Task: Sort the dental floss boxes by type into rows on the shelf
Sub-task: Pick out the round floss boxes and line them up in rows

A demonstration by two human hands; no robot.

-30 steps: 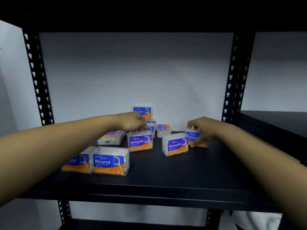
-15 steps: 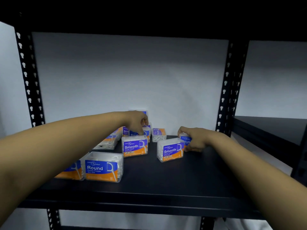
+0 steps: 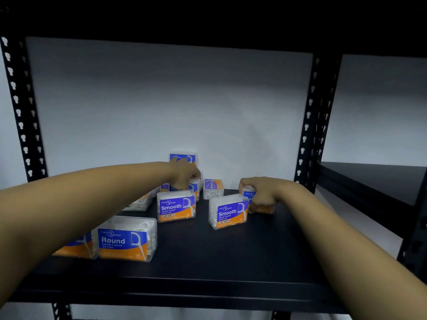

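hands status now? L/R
Left hand: fingers curled on a floss box behind the front Smooth box.
Right hand: grips a floss box at the right.

Two bare forearms reach in from the frame's lower corners, sleeveless to its edge; the left hand [image 3: 184,173] and right hand [image 3: 260,196] carry no gloves, rings or watch.

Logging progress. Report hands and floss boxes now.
Left hand grips a rear box. Right hand grips a box at right. Two Smooth boxes stand mid-shelf, unsorted. Nothing blocking.
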